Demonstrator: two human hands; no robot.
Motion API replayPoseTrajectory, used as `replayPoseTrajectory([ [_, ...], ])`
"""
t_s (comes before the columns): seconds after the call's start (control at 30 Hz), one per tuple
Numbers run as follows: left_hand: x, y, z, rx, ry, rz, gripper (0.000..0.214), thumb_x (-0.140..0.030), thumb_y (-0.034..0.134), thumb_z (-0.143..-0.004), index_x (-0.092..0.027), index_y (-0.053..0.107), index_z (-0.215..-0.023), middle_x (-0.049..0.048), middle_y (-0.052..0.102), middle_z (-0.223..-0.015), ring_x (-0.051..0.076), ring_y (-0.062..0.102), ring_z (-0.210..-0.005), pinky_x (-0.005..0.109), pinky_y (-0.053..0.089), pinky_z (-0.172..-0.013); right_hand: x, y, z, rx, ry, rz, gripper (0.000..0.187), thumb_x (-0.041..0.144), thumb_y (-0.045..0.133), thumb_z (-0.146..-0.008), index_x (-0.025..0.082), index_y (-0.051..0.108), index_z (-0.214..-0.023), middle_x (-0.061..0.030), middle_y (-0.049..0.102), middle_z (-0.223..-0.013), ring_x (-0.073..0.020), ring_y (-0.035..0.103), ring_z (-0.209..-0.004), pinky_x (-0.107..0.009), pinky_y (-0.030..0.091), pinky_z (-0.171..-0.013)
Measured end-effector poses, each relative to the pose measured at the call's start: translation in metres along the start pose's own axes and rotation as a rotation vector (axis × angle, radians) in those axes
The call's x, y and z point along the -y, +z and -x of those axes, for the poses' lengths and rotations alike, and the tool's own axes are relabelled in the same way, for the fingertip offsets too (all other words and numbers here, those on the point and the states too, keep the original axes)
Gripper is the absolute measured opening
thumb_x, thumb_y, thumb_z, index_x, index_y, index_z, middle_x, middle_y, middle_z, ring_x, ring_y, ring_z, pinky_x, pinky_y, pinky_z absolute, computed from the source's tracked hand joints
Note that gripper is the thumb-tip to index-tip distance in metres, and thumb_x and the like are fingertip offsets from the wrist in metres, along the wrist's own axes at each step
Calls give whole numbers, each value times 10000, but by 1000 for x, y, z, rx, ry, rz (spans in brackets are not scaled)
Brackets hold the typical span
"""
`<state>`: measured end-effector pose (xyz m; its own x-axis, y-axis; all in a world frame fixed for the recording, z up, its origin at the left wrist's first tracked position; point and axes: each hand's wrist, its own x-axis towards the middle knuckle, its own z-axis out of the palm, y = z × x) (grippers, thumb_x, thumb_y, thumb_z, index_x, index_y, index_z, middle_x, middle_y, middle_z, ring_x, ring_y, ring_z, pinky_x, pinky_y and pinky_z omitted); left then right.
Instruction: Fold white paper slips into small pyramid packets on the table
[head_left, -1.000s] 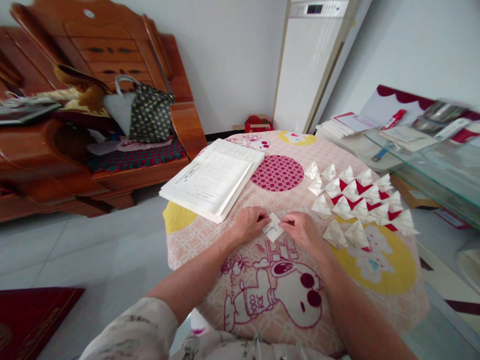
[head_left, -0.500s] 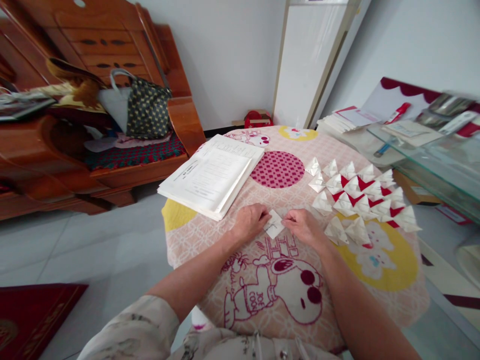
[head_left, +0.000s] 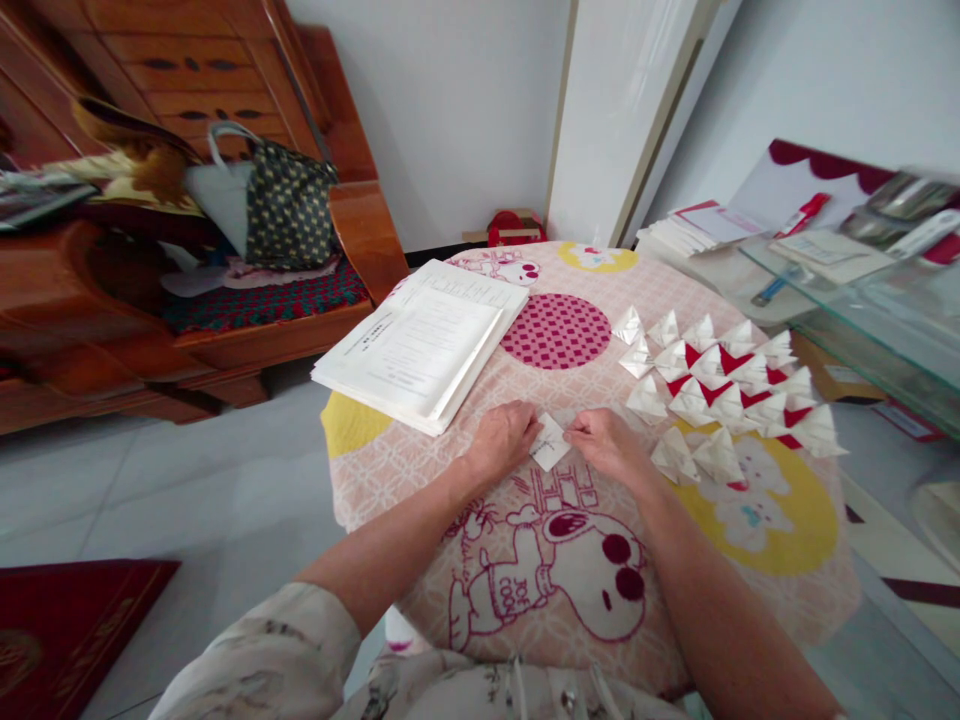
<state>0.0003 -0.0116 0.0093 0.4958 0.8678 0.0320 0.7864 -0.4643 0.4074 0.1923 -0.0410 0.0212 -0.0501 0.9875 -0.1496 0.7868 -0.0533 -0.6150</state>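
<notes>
A small folded piece of white paper [head_left: 550, 443] lies on the cartoon-printed cloth [head_left: 570, 560] that covers the round table. My left hand [head_left: 504, 438] pinches its left edge with curled fingers. My right hand [head_left: 606, 443] pinches its right corner, fingers pressed together. Both hands rest on the cloth. To the right of my right hand lie several finished folded paper triangles [head_left: 721, 388], white with red parts, packed in rows.
A thick stack of printed paper sheets [head_left: 420, 345] lies at the table's far left. A wooden bench [head_left: 187, 300] with a bag [head_left: 289, 205] stands to the left. A glass-topped table [head_left: 862, 290] with papers is at the right, a tall white appliance [head_left: 615, 110] behind.
The camera has tilted down a little, so everything sits slightly higher in view. My hands stay on the small paper, working its edges; the paper looks slightly more raised between the fingers.
</notes>
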Motion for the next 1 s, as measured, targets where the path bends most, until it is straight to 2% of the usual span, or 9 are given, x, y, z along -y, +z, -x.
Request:
replayPoseTrajectory([
  [0.27,1,1,0,4,38,-10,173,-246,498,-969,-145,628,-916,72,652,-857,193,611,-835,306,481,-793,-3,-5,2,62,-22,-87,162,150,566,-801,179,638,-660,17,592,-531,-122,524,-528,-232,330,-512],
  [0.6,1,4,0,-9,37,-54,190,-269,475,-983,-156,614,-919,71,660,-870,191,617,-846,304,491,-792,-7,-1,1,12,-75,-37,115,182,643,-792,184,653,-677,8,633,-600,-121,529,-568,-238,338,-540],
  [0.9,0,2,-2,-2,-13,-43,210,-284,483,-980,-155,640,-928,77,685,-885,192,630,-844,298,477,-781,1,-1,-4,1,14,52,157,152,630,-795,180,650,-642,-22,643,-608,-138,550,-590,-254,331,-548],
  [1.0,0,0,-3,-8,-29,-6,251,-351,505,-971,-163,653,-893,69,689,-866,187,629,-812,292,467,-756,2,-1,-4,4,33,67,150,167,637,-793,184,657,-645,-19,642,-608,-140,545,-585,-255,329,-548],
])
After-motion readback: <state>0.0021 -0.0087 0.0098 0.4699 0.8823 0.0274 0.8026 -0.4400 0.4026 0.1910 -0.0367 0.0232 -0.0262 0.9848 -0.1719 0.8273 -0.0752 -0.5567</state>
